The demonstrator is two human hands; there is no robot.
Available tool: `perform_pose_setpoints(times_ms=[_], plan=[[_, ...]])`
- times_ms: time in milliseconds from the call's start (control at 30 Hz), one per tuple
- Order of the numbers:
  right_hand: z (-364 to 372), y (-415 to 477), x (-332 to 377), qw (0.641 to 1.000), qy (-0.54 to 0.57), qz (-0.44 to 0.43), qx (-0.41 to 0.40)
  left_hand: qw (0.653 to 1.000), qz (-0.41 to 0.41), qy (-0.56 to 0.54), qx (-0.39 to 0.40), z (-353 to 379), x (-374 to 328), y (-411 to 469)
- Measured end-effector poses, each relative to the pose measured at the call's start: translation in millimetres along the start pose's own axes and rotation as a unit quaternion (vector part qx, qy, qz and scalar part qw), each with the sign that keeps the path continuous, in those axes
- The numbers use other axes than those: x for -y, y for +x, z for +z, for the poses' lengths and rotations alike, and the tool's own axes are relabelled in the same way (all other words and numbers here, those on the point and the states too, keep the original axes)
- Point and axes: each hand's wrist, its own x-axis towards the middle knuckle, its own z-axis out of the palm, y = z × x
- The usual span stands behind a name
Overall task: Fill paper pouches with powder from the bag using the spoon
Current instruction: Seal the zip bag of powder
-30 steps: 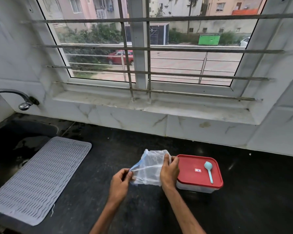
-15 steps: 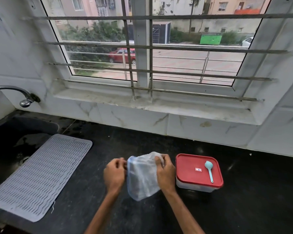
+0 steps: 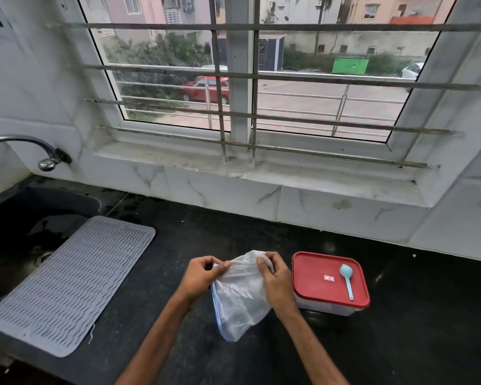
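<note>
A thin, translucent plastic bag is held up above a black speckled stone countertop by two bare hands. The bag's crumpled top edge is pinched by the left hand, thumb and fingertips closed on the film at its left corner. The top right corner is gripped by the right hand, with the fingers curled over the gathered plastic. The bag hangs limp and wrinkled, tapering to a soft point at the bottom, and a blue strip is seen along its left edge. Its contents cannot be made out.

Just to the right of the bag, a rectangular container with rounded corners is set on the countertop. Its body is pale plastic and it is closed with a smooth red lid. On the lid, a small light blue plastic spoon is laid, bowl pointing away from the person.

To the left, a grey rubbery mat with wavy ridges is spread beside a dark sink. A curved metal tap is mounted on the white marbled wall tiles. A barred window is seen behind.
</note>
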Motion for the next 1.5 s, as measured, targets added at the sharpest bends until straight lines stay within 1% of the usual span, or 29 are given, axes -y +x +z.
perform_pose_setpoints(times_ms=[67, 167, 267, 333, 400, 433, 467, 500, 533, 567, 600, 633, 667, 733, 800, 833, 900, 967, 1033, 1067, 1100, 1133, 1167, 1200, 1267, 1300, 1333, 1400, 1500], plan=[[-0.2, 1.4, 1.6, 1.0, -0.002, 0.013, -0.001, 0.999, -0.011, -0.031, -0.044, -4.0, 3.8, -4.0], [7.5, 0.1, 7.4, 1.0, -0.006, 0.019, -0.016, 0.988, -0.016, -0.117, -0.103, -12.7, 9.8, -7.2], [14.0, -1.6, 10.7, 0.999, -0.015, 0.021, -0.046, 0.956, -0.025, -0.238, -0.168, -14.2, 10.1, -7.3], [16.7, -2.8, 12.1, 0.998, -0.022, 0.038, -0.043, 0.929, -0.026, -0.305, -0.208, -12.6, 9.9, -4.9], [20.4, -2.3, 12.3, 0.997, -0.026, 0.065, -0.02, 0.925, -0.041, -0.315, -0.207, -10.5, 11.4, -1.4], [21.7, -1.2, 11.9, 0.996, -0.023, 0.08, -0.014, 0.932, -0.066, -0.313, -0.171, -9.5, 11.8, -1.7], [22.1, -0.1, 11.1, 0.995, -0.019, 0.095, -0.018, 0.938, -0.095, -0.315, -0.105, -8.1, 13.4, -4.2], [21.8, 0.5, 11.0, 0.994, -0.012, 0.106, -0.025, 0.948, -0.121, -0.292, -0.033, -7.6, 13.0, -9.6], [21.2, 1.7, 10.0, 0.993, -0.004, 0.111, -0.03, 0.959, -0.143, -0.242, 0.032, -7.1, 11.8, -15.0], [20.1, 1.4, 10.1, 0.993, 0.004, 0.115, -0.034, 0.967, -0.165, -0.18, 0.074, -6.8, 12.5, -19.8], [18.4, 0.9, 10.1, 0.992, 0.007, 0.119, -0.034, 0.971, -0.179, -0.132, 0.089, -5.6, 14.8, -22.9], [16.0, 0.3, 9.9, 0.992, 0.008, 0.123, -0.028, 0.975, -0.181, -0.1, 0.077, -5.2, 19.9, -24.6], [13.2, -0.6, 10.5, 0.991, 0.013, 0.132, -0.01, 0.981, -0.169, -0.086, 0.046, -5.6, 25.1, -25.2], [6.9, -1.9, 12.5, 0.983, 0.045, 0.171, 0.052, 0.992, -0.11, -0.059, -0.028, -9.2, 30.8, -24.7], [0.4, -0.9, 10.7, 0.976, 0.089, 0.179, 0.087, 0.996, -0.061, -0.039, -0.051, -11.6, 25.2, -28.3], [-2.3, -0.8, 10.1, 0.977, 0.1, 0.167, 0.082, 0.997, -0.044, -0.026, -0.056, -12.2, 20.7, -31.7], [-7.9, 1.2, 9.3, 0.986, 0.086, 0.137, 0.043, 0.995, -0.004, 0.033, -0.089, -16.9, 16.1, -32.6], [-13.0, 6.1, 7.1, 0.994, 0.028, 0.104, 0.004, 0.988, 0.018, 0.082, -0.13, -24.9, 18.4, -31.3], [-15.2, 10.0, 8.4, 0.994, -0.067, 0.082, -0.036, 0.98, 0.035, 0.119, -0.155, -26.3, 20.5, -31.6], [-13.8, 10.8, 9.6, 0.991, -0.071, 0.089, -0.065, 0.977, 0.04, 0.13, -0.164, -23.1, 20.5, -33.2], [-10.2, 8.7, 14.7, 0.989, -0.015, 0.117, -0.088, 0.974, 0.042, 0.132, -0.181, -18.0, 20.0, -34.3], [-3.3, 5.4, 17.6, 0.978, 0.069, 0.17, -0.101, 0.969, 0.043, 0.127, -0.206, -11.7, 18.1, -36.3], [4.3, -0.2, 18.7, 0.964, 0.131, 0.215, -0.09, 0.964, 0.048, 0.121, -0.234, -5.3, 16.3, -37.8], [13.7, -9.2, 18.8, 0.955, 0.156, 0.246, -0.054, 0.959, 0.056, 0.115, -0.254, -0.6, 14.8, -39.4], [32.6, -33.4, 17.4, 0.952, 0.126, 0.274, 0.048, 0.953, 0.069, 0.114, -0.273, 6.5, 12.1, -43.2], [39.2, -42.3, 14.9, 0.953, 0.115, 0.268, 0.079, 0.952, 0.074, 0.113, -0.275, 8.5, 10.7, -45.3], [43.9, -49.3, 13.7, 0.958, 0.107, 0.252, 0.087, 0.951, 0.077, 0.112, -0.276, 8.7, 10.1, -47.9], [42.5, -50.5, 7.2, 0.975, 0.081, 0.195, 0.062, 0.949, 0.074, 0.107, -0.288, 5.8, 8.8, -49.6], [26.9, -45.4, -1.2, 0.994, -0.048, 0.093, 0.024, 0.937, 0.027, 0.094, -0.336, -5.7, 15.0, -42.4]])
